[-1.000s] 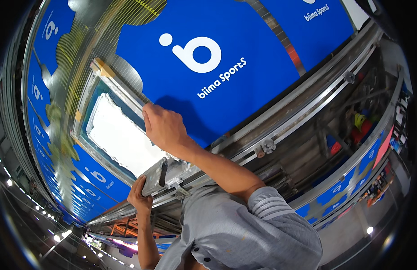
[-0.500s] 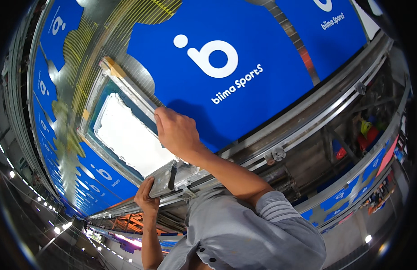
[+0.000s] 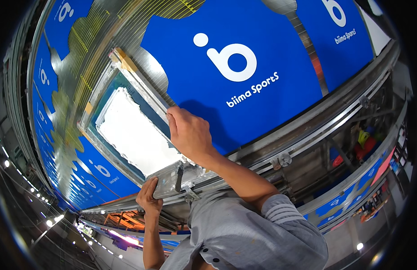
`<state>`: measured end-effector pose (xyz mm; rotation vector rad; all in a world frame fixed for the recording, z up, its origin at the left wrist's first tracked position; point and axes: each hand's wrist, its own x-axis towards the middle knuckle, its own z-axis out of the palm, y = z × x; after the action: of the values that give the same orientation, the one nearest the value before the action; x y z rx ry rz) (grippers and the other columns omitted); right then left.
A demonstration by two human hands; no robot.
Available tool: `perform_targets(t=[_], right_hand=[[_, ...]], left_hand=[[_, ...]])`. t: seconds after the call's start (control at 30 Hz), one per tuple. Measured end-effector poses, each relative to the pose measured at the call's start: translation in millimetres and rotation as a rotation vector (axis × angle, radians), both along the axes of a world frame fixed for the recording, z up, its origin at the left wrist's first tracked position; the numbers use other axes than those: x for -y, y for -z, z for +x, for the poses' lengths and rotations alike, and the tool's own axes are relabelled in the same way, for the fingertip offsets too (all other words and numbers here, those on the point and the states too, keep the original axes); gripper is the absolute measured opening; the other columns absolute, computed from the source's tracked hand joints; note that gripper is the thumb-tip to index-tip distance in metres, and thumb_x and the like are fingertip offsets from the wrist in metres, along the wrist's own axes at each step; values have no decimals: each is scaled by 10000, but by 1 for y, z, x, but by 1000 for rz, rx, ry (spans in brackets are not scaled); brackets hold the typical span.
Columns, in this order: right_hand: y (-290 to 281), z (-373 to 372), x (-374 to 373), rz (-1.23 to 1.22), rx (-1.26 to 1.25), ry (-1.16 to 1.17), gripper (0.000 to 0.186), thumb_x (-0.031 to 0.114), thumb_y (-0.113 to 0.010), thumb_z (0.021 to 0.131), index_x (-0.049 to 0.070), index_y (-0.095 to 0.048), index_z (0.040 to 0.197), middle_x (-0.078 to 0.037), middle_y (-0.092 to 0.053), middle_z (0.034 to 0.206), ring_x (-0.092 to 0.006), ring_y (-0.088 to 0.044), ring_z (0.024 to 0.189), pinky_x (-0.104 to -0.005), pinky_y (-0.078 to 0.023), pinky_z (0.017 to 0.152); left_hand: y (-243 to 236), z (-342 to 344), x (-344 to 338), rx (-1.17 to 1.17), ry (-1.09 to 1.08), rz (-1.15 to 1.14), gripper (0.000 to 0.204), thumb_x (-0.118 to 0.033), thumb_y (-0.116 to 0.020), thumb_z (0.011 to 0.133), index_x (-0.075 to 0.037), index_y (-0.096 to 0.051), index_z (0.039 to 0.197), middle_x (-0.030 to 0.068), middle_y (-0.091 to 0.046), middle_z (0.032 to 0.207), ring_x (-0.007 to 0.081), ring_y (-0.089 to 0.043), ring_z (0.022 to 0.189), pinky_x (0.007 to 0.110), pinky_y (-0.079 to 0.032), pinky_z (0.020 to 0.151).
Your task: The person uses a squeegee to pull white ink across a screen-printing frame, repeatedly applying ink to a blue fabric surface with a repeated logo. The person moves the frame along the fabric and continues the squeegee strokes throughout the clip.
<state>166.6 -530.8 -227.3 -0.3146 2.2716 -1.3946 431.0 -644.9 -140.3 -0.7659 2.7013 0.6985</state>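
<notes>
Head view: compared with the earlier frames the printing frame and both hands are sitting lower and more to the right in the picture, and the white logo on the blue fabric is showing larger; the holds themselves are looking unchanged. The right hand is lying palm-down on the frame's right rail, fingers curled over the metal edge, grip closed on the rail. The left hand is reaching up from below and clutching the frame's near end, thumb and fingers wrapping the grey bar, grip closed on it. The frame is lying flat on the long surface, its white mesh panel sitting between the two hands, just up-left of the right hand and above the left one. Blue fabric is lying right beside the frame, touching its right side. A metal rail is running along the surface edge. Grey sleeve is covering the right upper arm.
</notes>
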Motion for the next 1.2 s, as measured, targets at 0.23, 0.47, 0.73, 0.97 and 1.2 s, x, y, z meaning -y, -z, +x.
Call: perform_targets(t=[0.23, 0.47, 0.73, 0.97, 1.2], right_hand=[[1, 0, 3, -9, -18, 14, 49, 125, -595, 976, 80, -603, 958, -103, -706, 858, -324, -708, 742, -446, -558, 612], [1, 2, 2, 16, 1, 20, 67, 149, -623, 983, 91, -644, 1009, -112, -728, 879, -354, -703, 746, -452, -546, 627], [-3, 5, 4, 116, -58, -32, 102, 169, -593, 996, 82, -642, 1020, -138, -710, 924, -384, -691, 846, -493, -536, 706], [0, 3, 2, 226, -284, -102, 161, 195, -602, 980, 99, -695, 1070, -138, -602, 1076, -359, -602, 1053, -501, -512, 842], [-110, 21, 52, 6, -521, -956, 231, 250, -707, 905, 65, -773, 1027, -122, -713, 1073, -270, -643, 1091, -451, -470, 957]], left_hand=[[0, -2, 1, -38, -6, 0, 621, 45, -598, 498, -13, -744, 1099, 159, -749, 1118, 360, -720, 1059, 401, -559, 946], [0, 1, 2, -4, 22, -28, 630, 52, -597, 484, -20, -743, 1092, 143, -749, 1129, 345, -715, 1065, 390, -565, 926], [5, 16, -14, -64, -8, -103, 655, 97, -647, 493, -34, -730, 1130, 124, -741, 1154, 335, -707, 1074, 396, -565, 908], [-31, 4, -4, 271, -112, -34, 534, 53, -659, 622, -123, -765, 1114, 134, -760, 997, 344, -721, 924, 455, -569, 764], [-8, -40, 80, 41, -103, -114, 411, 3, -642, 679, -159, -802, 1022, 153, -735, 805, 361, -712, 776, 482, -548, 675]])
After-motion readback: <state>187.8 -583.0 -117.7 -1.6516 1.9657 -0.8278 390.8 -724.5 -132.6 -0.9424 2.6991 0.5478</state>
